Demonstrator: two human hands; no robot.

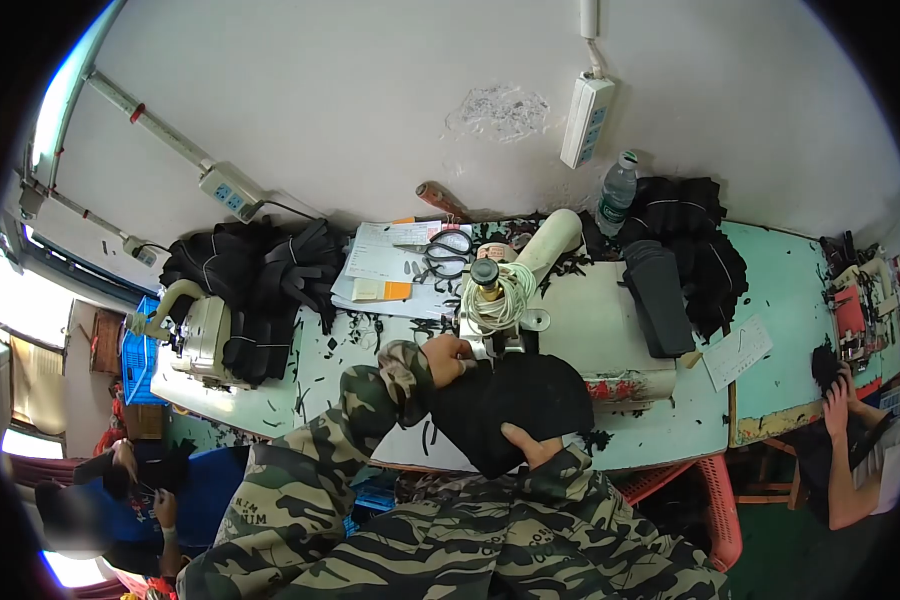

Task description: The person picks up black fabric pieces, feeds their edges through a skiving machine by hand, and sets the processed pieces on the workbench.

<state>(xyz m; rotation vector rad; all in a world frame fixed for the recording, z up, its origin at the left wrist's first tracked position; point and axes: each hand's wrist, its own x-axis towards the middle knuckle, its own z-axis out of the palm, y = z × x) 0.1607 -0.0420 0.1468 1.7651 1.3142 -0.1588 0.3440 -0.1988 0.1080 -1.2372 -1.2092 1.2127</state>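
Note:
A black fabric piece [515,400], wide and rounded, lies at the front of the sewing machine [500,300], its upper edge close to the needle area. My left hand [447,361] is beside the machine's needle area, at the fabric's upper left edge. Its fingers are curled together, and what they pinch is hidden. The lower right edge of the fabric is in my right hand [534,445], thumb on top and the other fingers out of sight underneath. A coil of pale cord [497,298] hangs on the machine head.
Black bundles [255,265] and a second machine [202,335] stand left. Scissors [447,252] lie on papers [370,260]. Right are a bottle [617,190], stacked black pieces [657,300] and more bundles [710,260]. Co-workers sit at both sides; a red plastic chair [718,510] is close by.

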